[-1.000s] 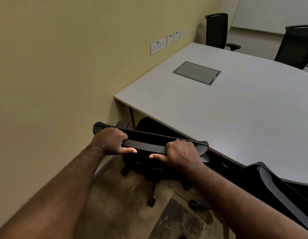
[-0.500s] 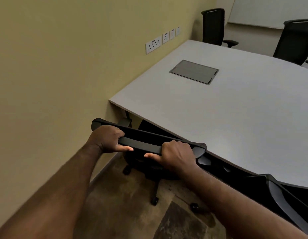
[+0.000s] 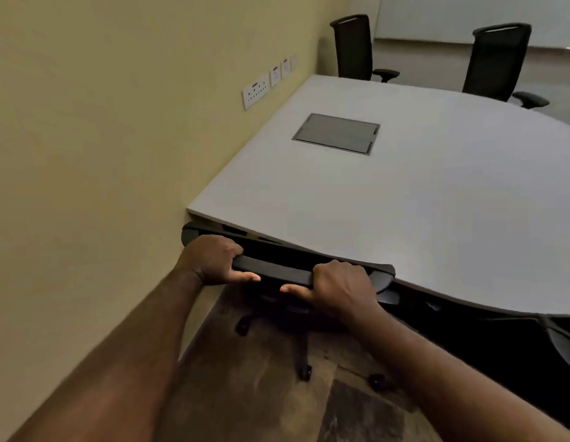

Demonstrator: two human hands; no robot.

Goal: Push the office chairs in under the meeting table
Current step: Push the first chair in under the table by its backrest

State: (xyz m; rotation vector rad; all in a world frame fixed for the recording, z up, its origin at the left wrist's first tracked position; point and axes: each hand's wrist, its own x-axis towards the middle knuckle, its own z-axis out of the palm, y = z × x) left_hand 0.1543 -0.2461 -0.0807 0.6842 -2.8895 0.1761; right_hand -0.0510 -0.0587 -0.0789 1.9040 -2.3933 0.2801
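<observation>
A black office chair (image 3: 277, 264) stands at the near edge of the grey meeting table (image 3: 421, 202), its backrest top touching or almost touching the table edge. Its seat is hidden under the tabletop; only the castors and base show below. My left hand (image 3: 213, 260) grips the left part of the backrest top. My right hand (image 3: 341, 287) grips the right part. Both thumbs lie along the near side of the backrest.
A yellow wall (image 3: 102, 154) with sockets (image 3: 255, 90) runs close along the left. A second black chair (image 3: 561, 342) sits at the right edge. Two more chairs (image 3: 355, 46) (image 3: 497, 59) stand at the table's far side. A grey cable hatch (image 3: 336, 133) is set in the tabletop.
The chair has rolled forward with both hands on it; its backrest top now sits at the table edge and the seat has gone under the tabletop.
</observation>
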